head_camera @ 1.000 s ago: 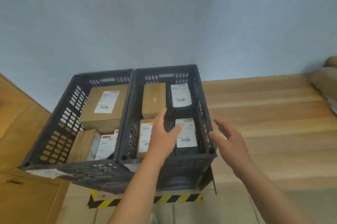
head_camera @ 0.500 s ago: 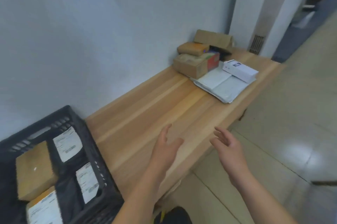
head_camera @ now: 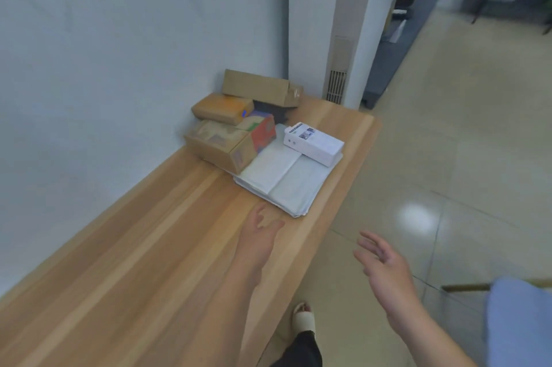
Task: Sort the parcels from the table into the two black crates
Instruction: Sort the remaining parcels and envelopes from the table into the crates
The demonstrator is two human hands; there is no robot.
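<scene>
The left hand (head_camera: 260,232) over the worktop (head_camera: 134,247) and the right hand (head_camera: 382,265) beyond its edge are empty and relaxed, seemingly readied for the parcels (head_camera: 221,142) piled at twelve o'clock.

An office corridor or mailroom: parcels (head_camera: 239,133) on a wooden table (head_camera: 125,262), glossy tiled floor (head_camera: 448,157), white walls.

Beyond the fingers (head_camera: 260,215), matt wood is being shown by the bench (head_camera: 143,247), cardboard by the boxes (head_camera: 216,147), gloss by the floor (head_camera: 454,163).
</scene>
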